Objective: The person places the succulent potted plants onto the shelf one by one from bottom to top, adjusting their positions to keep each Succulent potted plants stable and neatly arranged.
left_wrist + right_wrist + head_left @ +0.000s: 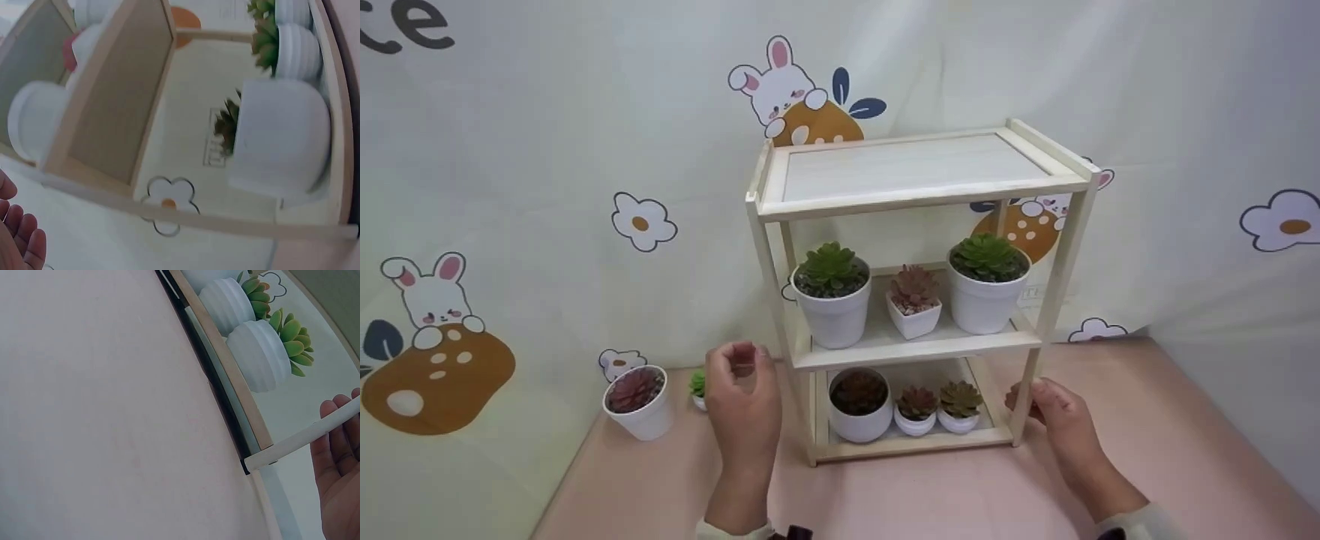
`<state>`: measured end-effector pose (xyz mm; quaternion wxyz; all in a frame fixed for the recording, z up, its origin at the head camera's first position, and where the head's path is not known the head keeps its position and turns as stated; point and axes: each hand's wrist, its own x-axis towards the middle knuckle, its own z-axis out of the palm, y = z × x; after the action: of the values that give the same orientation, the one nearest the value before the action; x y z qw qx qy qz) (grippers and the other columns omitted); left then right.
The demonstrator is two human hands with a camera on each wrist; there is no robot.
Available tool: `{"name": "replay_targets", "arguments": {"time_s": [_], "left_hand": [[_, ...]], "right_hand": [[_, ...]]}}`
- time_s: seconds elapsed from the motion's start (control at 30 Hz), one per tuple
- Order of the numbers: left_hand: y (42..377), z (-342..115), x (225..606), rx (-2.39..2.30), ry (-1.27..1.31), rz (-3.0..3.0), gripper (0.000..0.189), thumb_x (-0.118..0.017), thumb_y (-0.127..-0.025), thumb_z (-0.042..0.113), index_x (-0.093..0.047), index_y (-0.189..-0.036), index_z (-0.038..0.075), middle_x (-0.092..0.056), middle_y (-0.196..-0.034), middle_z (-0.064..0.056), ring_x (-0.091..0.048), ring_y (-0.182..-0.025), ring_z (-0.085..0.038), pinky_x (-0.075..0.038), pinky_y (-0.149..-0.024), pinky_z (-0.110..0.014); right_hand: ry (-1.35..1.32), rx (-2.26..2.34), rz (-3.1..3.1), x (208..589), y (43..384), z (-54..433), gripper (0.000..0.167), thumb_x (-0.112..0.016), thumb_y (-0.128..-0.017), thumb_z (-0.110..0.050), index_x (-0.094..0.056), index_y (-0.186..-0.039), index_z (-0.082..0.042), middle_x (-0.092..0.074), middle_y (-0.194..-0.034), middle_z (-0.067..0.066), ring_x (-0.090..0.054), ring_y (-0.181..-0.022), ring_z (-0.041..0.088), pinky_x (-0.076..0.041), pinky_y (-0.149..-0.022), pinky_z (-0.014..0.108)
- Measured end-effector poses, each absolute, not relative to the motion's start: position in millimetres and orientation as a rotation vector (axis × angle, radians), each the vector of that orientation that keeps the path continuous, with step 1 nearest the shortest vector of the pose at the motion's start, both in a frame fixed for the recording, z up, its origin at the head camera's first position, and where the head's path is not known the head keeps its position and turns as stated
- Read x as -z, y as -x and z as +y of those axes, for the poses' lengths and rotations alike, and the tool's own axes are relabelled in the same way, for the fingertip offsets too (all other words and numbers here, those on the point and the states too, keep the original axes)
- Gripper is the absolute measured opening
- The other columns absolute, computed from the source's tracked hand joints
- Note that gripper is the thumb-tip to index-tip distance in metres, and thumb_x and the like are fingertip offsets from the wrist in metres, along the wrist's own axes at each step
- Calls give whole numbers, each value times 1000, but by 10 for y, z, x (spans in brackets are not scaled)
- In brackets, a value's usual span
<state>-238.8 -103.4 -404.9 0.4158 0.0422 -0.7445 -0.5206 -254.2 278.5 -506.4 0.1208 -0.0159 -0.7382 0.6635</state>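
Note:
A light wooden shelf stands in the middle of the head view, with potted succulents on its two lower levels. My left hand is beside its left side, fingers loosely bent and holding nothing. In the left wrist view, that hand's fingers appear just outside the shelf's side frame. My right hand is at the lower right post, its fingers partly hidden behind it. The right wrist view shows these fingers fairly straight, behind the post and not curled round it.
Two green succulents in white pots flank a small pink one on the middle level. Below are a larger pot and two small ones. A red succulent and a small green plant stand left on the table.

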Motion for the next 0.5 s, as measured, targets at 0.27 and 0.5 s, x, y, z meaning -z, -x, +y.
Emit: {"name": "replay_targets", "arguments": {"time_s": [0.27,0.5], "left_hand": [[2682,-1360,4358,1319,-238,-1949,23,-64,-100,12,-57,-118,-2,-60,-112,-15,-60,-101,-26,-50,-89,-37],[2875,-1636,4727,1253,-277,-2001,27,-64,-100,10,-54,-120,-4,-56,-117,-20,-54,-113,-32,-48,-100,-49]], "right_hand": [[36,-1924,-2171,5047,2544,2802,49,-42,-114,-30,-66,-116,12,-75,-107,20,-72,-99,15,-55,-92,24],[62,-1909,-2213,5054,2538,2805,51,-41,-114,-35,-68,-116,7,-76,-108,15,-71,-101,13,-54,-92,22]]}}
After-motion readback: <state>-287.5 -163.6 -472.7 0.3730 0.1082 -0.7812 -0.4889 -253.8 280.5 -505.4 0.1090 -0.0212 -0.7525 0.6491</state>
